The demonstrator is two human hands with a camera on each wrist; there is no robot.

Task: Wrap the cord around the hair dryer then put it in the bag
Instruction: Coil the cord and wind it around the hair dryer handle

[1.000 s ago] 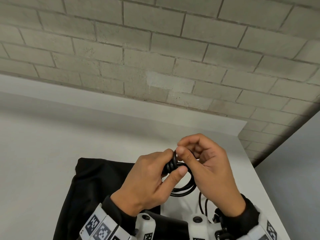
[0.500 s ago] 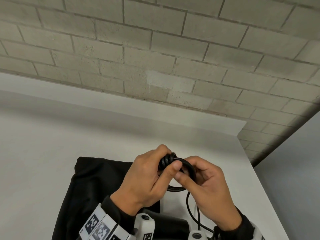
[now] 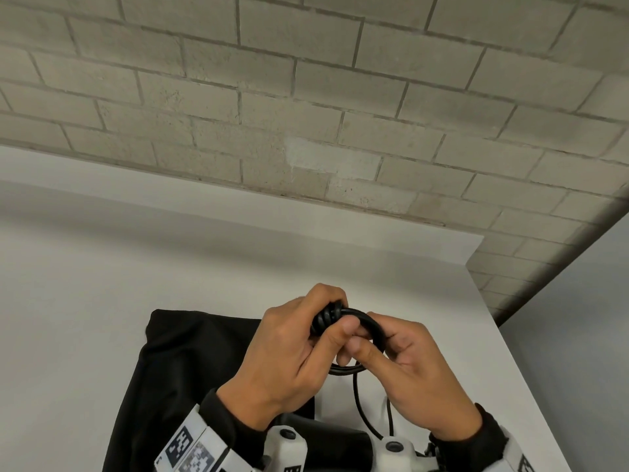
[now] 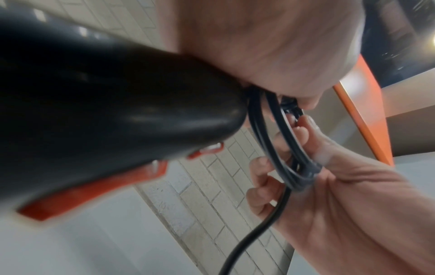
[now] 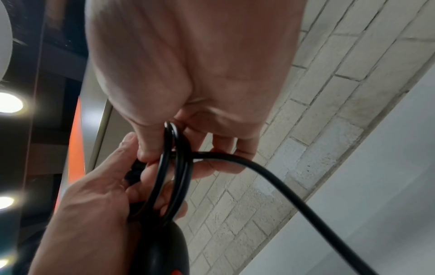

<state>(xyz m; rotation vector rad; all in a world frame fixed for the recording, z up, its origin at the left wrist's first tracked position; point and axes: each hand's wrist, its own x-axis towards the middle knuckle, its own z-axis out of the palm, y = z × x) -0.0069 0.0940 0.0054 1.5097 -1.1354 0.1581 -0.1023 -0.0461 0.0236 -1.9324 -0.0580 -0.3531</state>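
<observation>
I have the hair dryer point(image 4: 113, 104) up off the surface point(image 3: 85, 318), above its near edge: my left hand point(image 3: 286, 359) clenches the handle end over the finished turns, while my right hand point(image 3: 412, 369) pinches the cord point(image 3: 366, 318) loop beside it. The cord looks rubbery and springy, so I judge the coils will spring loose unless pinned; the glossy body seems light but slick, best held at the handle. The black bag point(image 3: 190, 369) lies flat on the white surface near that edge. A pale brick wall point(image 3: 306, 97) stands behind.
</observation>
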